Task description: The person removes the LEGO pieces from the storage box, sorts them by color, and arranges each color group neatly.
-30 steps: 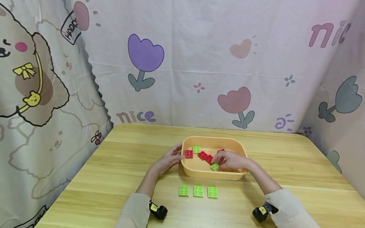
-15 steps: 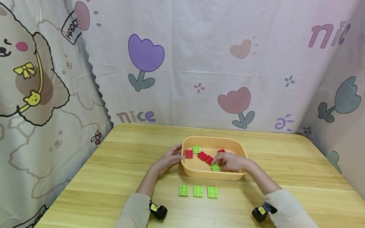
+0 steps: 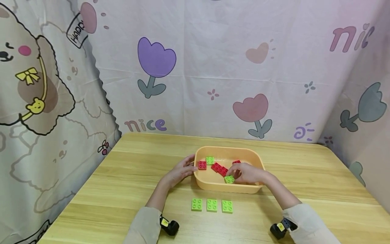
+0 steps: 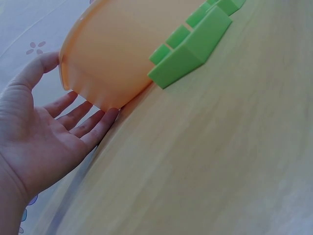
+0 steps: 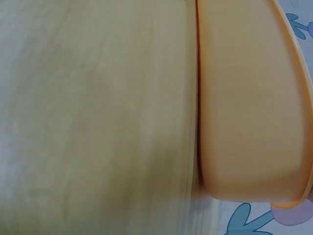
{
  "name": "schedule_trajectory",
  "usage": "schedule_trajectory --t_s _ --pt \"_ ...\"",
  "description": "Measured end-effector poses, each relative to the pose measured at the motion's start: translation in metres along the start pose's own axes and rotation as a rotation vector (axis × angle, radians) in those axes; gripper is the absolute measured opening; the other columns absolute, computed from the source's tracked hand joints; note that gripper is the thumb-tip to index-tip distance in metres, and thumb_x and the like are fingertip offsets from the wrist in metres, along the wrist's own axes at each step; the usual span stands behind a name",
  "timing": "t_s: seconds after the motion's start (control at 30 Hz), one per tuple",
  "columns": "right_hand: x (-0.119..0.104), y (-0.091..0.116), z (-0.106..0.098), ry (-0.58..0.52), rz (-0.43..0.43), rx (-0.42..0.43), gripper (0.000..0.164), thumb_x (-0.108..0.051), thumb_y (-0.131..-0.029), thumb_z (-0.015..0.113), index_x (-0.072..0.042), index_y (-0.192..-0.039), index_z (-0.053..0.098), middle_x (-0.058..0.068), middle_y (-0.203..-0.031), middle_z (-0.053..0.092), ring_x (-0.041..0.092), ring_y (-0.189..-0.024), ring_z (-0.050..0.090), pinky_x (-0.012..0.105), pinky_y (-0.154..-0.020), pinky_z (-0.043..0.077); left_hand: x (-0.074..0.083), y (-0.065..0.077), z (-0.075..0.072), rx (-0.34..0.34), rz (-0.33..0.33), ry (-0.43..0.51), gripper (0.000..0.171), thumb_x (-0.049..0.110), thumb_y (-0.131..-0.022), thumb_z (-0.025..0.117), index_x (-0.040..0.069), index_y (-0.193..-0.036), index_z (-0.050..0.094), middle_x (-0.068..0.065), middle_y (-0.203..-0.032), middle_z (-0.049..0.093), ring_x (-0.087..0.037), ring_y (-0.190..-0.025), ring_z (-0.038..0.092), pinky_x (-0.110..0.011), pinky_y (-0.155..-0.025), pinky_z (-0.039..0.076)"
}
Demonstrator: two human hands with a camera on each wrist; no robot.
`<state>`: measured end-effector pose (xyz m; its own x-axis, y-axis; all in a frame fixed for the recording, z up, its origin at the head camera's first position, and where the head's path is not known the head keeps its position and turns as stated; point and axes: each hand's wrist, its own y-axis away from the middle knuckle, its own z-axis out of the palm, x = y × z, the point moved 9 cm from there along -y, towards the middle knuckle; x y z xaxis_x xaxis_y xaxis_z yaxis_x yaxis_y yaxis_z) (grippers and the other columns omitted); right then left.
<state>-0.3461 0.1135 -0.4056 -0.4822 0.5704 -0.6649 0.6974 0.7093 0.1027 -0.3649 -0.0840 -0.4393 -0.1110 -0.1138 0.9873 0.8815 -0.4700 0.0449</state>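
My left hand (image 3: 179,171) holds the left end of the orange plastic basin (image 3: 210,185); in the left wrist view the thumb (image 4: 41,66) meets the rim and the other fingertips lie against the lower wall. My right hand (image 3: 248,172) reaches into the basin and pinches a green toy brick (image 3: 229,179) near the front wall. Also inside are another green brick (image 3: 210,160), a red brick (image 3: 202,165), red bricks (image 3: 219,168) in the middle and a partly hidden red brick (image 3: 236,162). The right wrist view shows only the basin's outer wall (image 5: 249,107), without the hand's fingers.
Three green bricks (image 3: 212,205) stand in a spaced row on the wooden table (image 3: 146,156) in front of the basin. A patterned cloth (image 3: 198,67) hangs behind the table and along both sides.
The pinched green brick has turned and shifted slightly in my right fingers. The red bricks beside it moved a little early on. My left hand and the basin have stayed put.
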Motion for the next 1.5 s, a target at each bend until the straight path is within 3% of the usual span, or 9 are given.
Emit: schedule_trajectory --t_s 0.5,0.9,1.2,1.5 --pt "-0.01 0.006 -0.013 -0.012 -0.073 0.124 0.03 -0.007 -0.079 0.068 -0.006 -0.109 0.065 0.003 -0.091 0.057 0.016 -0.077 0.054 0.027 -0.068 0.049 0.0 0.0 0.0 0.023 -0.017 -0.005 0.069 0.007 -0.085 0.058 0.005 -0.145 0.023 -0.018 -0.147 0.021 -0.032 -0.125 0.037 -0.037 -0.097 0.038" --pt "-0.021 0.022 -0.027 0.028 -0.147 0.234 0.031 -0.002 -0.08 0.065 -0.003 -0.111 0.064 0.007 -0.105 0.058 0.013 -0.077 0.053 0.026 -0.066 0.049 -0.003 0.0 -0.002 0.043 -0.023 -0.016 0.067 0.008 -0.086 0.059 0.007 -0.144 0.025 -0.017 -0.147 0.023 -0.031 -0.125 0.037 -0.038 -0.098 0.037" --pt "-0.039 0.041 -0.032 0.069 -0.195 0.313 0.03 -0.009 -0.081 0.067 -0.005 -0.11 0.064 -0.001 -0.089 0.055 0.012 -0.073 0.052 0.026 -0.064 0.049 0.003 0.0 0.002 0.002 0.009 0.0 0.069 0.004 -0.086 0.055 0.002 -0.144 0.019 -0.022 -0.147 0.019 -0.035 -0.127 0.033 -0.039 -0.098 0.036" --pt "-0.054 0.065 -0.03 0.089 -0.204 0.398 0.035 -0.013 -0.081 0.069 -0.007 -0.114 0.063 -0.006 -0.093 0.054 0.01 -0.075 0.052 0.027 -0.063 0.048 0.002 0.001 0.002 0.0 0.007 0.004 0.069 0.004 -0.086 0.055 0.001 -0.144 0.019 -0.022 -0.147 0.018 -0.036 -0.126 0.034 -0.039 -0.097 0.037"
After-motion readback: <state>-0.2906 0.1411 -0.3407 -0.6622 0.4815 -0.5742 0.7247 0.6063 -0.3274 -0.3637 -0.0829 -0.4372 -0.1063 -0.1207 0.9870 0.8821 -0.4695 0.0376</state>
